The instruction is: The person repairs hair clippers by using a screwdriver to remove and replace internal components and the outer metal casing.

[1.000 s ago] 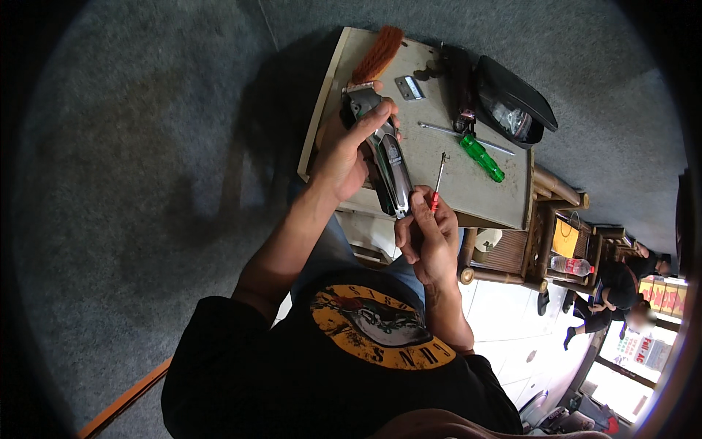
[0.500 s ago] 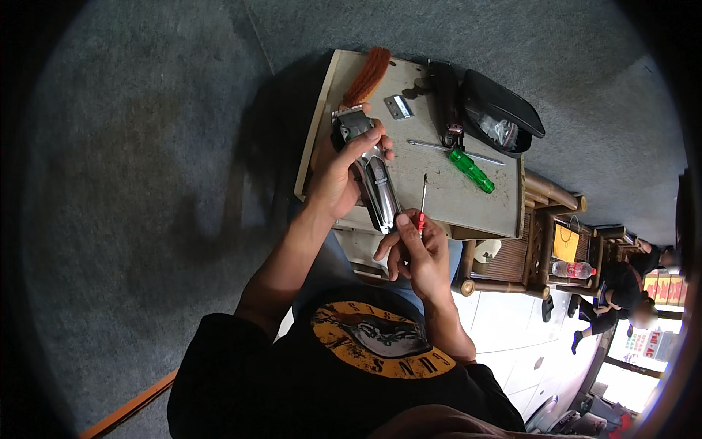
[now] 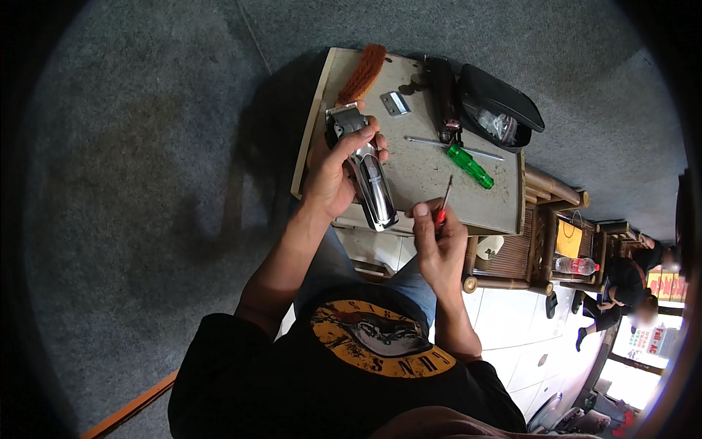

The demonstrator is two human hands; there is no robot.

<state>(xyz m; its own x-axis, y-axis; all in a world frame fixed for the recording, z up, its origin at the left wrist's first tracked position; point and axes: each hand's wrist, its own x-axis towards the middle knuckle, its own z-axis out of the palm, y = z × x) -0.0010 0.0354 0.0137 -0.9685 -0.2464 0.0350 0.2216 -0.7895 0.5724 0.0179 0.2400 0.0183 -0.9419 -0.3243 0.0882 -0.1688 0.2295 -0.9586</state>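
Where the scene is viewed from above, most of the work is laid out on a pale table [image 3: 420,172], its surface marked by dark specks and stains. Beyond its right side, a bamboo chair [image 3: 513,252] is set on white floor tiles [image 3: 504,322]. On the table's far right part, a black case [image 3: 501,95] is placed with its lid raised; something clear and crumpled is contained inside. At the near edge, the left hand [image 3: 329,179] and the right hand [image 3: 442,256] are held apart.

The silver clipper [image 3: 374,190] is gripped by the left hand, its fingers closed around the upper body; the cutting head is pointed away from the wearer. A dark clipper [image 3: 441,95] is laid just beside the case. A brown brush [image 3: 363,73] is placed at the far left, its near end close to the silver clipper's head; whether they touch cannot be told. A green handle [image 3: 470,167] is laid near the dark clipper, with a metal rod [image 3: 424,141] stretched past its upper end. By the right hand's fingers, closed, a red screwdriver [image 3: 441,216] is pinched, shaft pointed away from the wearer. A loose blade [image 3: 395,103] is laid flat between brush and dark clipper.
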